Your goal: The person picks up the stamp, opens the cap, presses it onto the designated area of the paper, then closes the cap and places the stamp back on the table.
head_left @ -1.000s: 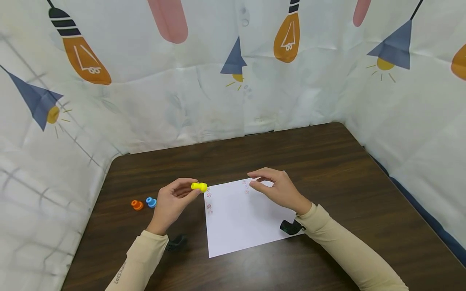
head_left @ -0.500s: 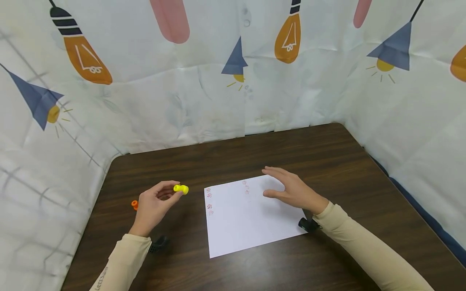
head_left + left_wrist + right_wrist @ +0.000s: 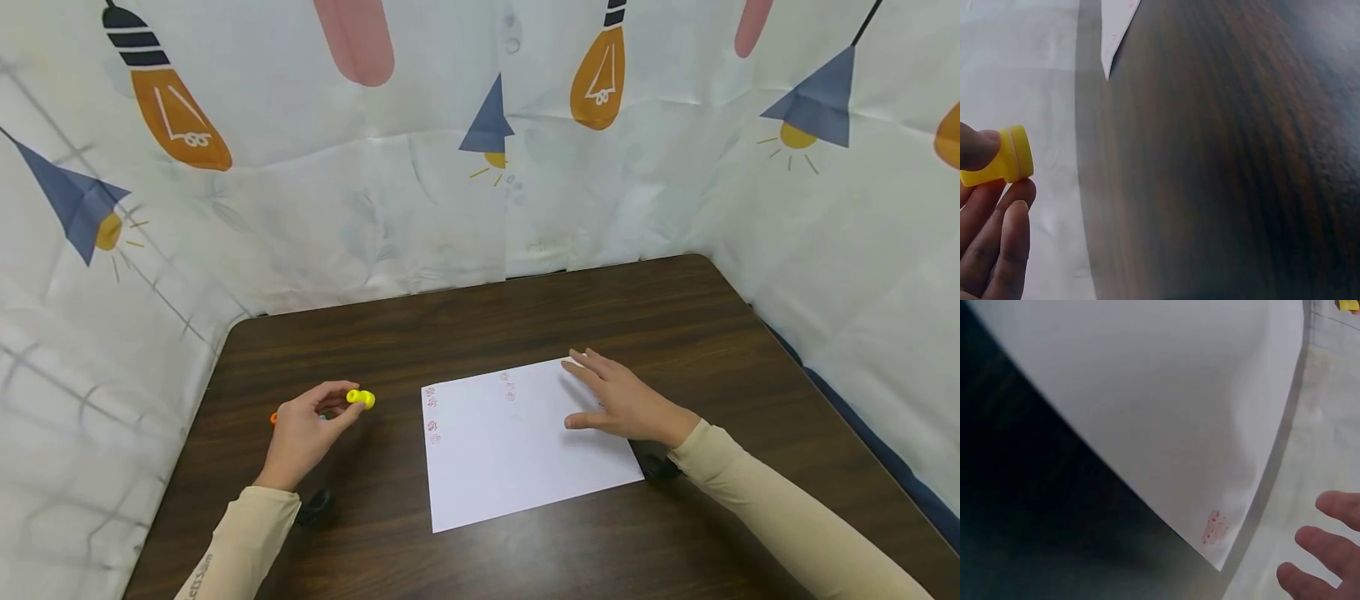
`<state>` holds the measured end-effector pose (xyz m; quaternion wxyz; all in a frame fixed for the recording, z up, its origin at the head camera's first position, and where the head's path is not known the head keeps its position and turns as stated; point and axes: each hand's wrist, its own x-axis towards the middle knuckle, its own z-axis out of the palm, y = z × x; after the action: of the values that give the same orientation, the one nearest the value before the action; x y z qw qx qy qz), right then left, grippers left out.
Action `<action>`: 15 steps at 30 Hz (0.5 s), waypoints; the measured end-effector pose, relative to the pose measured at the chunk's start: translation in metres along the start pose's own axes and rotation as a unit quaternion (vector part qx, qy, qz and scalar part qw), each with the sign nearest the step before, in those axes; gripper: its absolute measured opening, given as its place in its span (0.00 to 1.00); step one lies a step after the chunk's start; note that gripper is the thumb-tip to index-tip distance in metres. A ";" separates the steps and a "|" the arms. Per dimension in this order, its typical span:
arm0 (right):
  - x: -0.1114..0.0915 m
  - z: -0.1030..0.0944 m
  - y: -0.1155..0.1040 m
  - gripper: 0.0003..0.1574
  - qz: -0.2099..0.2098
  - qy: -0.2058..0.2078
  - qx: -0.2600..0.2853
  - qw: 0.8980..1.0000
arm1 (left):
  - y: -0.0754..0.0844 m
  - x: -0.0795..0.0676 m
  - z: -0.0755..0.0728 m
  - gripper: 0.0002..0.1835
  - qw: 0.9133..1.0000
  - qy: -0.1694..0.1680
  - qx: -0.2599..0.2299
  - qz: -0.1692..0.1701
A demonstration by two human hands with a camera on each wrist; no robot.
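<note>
A small yellow stamp (image 3: 362, 398) is pinched between thumb and fingers of my left hand (image 3: 307, 429), held above the left part of the table. In the left wrist view the stamp (image 3: 1017, 153) lies sideways, its wide round end outward. My right hand (image 3: 630, 406) hovers over the right end of a white sheet of paper (image 3: 502, 475), fingers spread and holding nothing. Red printed marks (image 3: 432, 427) run down the sheet's left edge and near its top middle. The right wrist view shows another red mark (image 3: 1215, 528) at a corner.
Behind my left hand an orange stamp (image 3: 273, 418) peeks out, mostly hidden; a bit of blue shows between the fingers. The dark wooden table (image 3: 420, 333) ends at a white curtain (image 3: 315, 233) printed with lamps and bulbs.
My left hand has moved left with the yellow stamp, away from the paper and over the orange and blue stamps. My right hand has shifted right and its fingers have spread.
</note>
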<state>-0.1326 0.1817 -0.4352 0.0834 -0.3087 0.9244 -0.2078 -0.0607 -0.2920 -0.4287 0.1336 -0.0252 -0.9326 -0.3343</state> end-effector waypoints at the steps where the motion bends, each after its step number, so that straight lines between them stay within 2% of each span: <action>1: 0.000 0.001 0.001 0.60 -0.002 -0.004 -0.006 1.000 | -0.001 0.000 0.001 0.17 1.000 -0.001 0.006 -0.002; 15: -0.005 0.007 0.008 0.62 -0.004 -0.033 -0.048 0.998 | -0.010 -0.004 0.009 0.16 0.999 -0.023 0.034 -0.030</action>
<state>-0.1306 0.1883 -0.4454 0.0977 -0.3230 0.9288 -0.1530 -0.0600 -0.2937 -0.4426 0.1028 -0.0006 -0.9467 -0.3054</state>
